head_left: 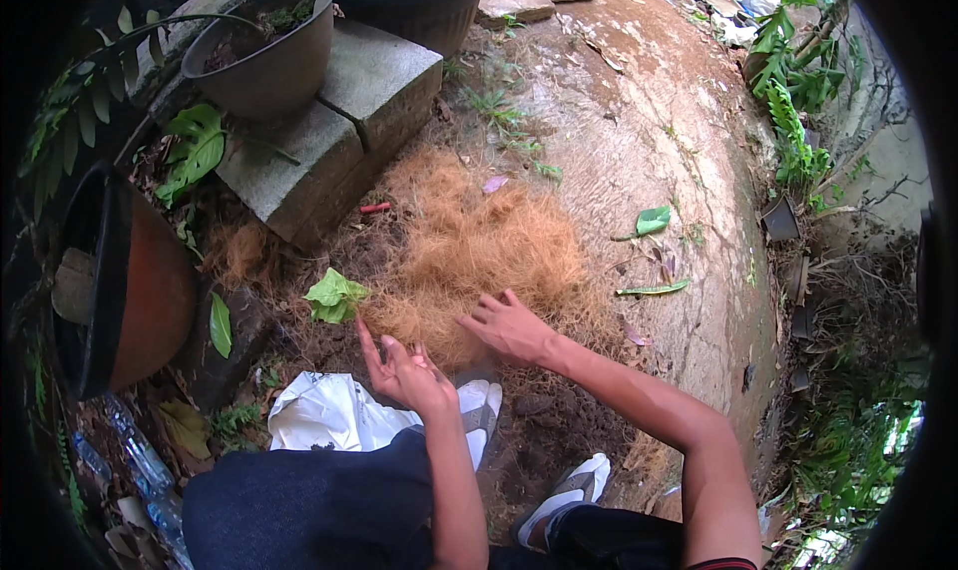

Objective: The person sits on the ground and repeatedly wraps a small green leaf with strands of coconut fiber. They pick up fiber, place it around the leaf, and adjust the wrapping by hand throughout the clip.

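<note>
A loose mat of orange-brown coconut fibre (509, 241) lies on the ground in front of me. My right hand (511, 332) touches its near edge, palm down with the fingers apart. To its left, my left hand (407, 375) is turned partly palm up, its fingers stretched and apart. I make out nothing held in it, though some fingers overlap. Just beyond its fingertips is a crumpled light-green leaf (336, 296); whether they touch is unclear. A white plastic sack (329, 415) lies below my left hand, beside my shoe (479, 410).
Concrete blocks (384, 66) at the far left bear a grey plant pot (269, 61); a dark round tub (424, 11) stands beside it. A tilted terracotta-coloured pot (155, 281) is at left, above plastic bottles (140, 450). Loose leaves (653, 221) dot the ground at right, which drops off beyond.
</note>
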`<state>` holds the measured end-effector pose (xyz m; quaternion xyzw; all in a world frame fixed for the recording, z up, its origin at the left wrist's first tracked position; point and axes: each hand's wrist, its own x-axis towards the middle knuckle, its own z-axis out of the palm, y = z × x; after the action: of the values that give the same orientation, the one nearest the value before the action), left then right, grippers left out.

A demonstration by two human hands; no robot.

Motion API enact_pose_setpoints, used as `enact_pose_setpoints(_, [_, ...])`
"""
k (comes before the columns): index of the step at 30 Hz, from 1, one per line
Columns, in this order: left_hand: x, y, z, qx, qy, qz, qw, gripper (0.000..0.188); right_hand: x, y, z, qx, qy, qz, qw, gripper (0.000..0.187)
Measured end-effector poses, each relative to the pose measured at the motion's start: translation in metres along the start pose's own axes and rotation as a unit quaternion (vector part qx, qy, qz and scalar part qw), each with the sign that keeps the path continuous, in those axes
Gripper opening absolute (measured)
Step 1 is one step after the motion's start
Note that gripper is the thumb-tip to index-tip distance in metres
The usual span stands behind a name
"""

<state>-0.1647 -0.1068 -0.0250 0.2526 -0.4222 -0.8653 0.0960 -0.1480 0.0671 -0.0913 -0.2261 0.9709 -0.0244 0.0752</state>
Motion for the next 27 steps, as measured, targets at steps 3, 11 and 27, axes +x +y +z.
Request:
enact_pose_setpoints(3, [0.005, -0.003, -0.01, 0.004, -0.001, 0.004, 1.0, 0.047, 0.007, 0.0, -0.049, 0.04, 0.029, 0.065, 0.997, 0.071])
enact_pose_setpoints(11, [0.003, -0.001, -0.005, -0.005, -0.004, 0.014, 1.0, 0.048, 0.007, 0.032, -0.069, 0.312, 0.255, 0.116, 0.908, 0.057])
enact_pose_setpoints(27, [0.007, -0.005, -0.014, -0.012, -0.012, -0.017, 1.0, 0.049, -0.007, 0.002, -0.045, 0.2, 0.095, 0.133, 0.966, 0.046])
